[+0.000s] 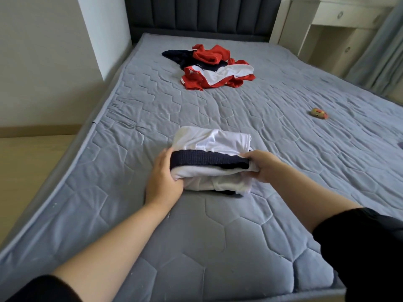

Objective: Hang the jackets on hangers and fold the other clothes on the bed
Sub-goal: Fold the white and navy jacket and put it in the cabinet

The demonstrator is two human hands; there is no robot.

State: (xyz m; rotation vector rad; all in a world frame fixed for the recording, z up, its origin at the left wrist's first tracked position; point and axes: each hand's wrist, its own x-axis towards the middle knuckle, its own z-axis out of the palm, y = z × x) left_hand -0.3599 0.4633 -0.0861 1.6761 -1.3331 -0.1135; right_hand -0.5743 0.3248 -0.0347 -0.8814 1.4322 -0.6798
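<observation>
Our black sleeves (362,247) sit closest, with bare forearms running forward from them over the bed (218,247), whose grey quilted cover spreads under and all around both hands. Far beyond the hands, toward the dark padded headboard (196,16), we see a loose heap of red, white and navy clothes (216,68), unfolded and well apart from them. Between the hands lies the folded white garment (212,140), a compact bundle with a dark ribbed band across its near top edge, resting on the bed. Our left hand (162,182) grips the bundle's left end, thumb up by the band and fingers pressed in around the white layers. Our right hand (265,165) clutches the right end, fingers curled over the tip of the band and the white cloth under it. Off to the right of the right hand, and farther out, a small yellow and orange toy (318,113) rests alone on the cover.
</observation>
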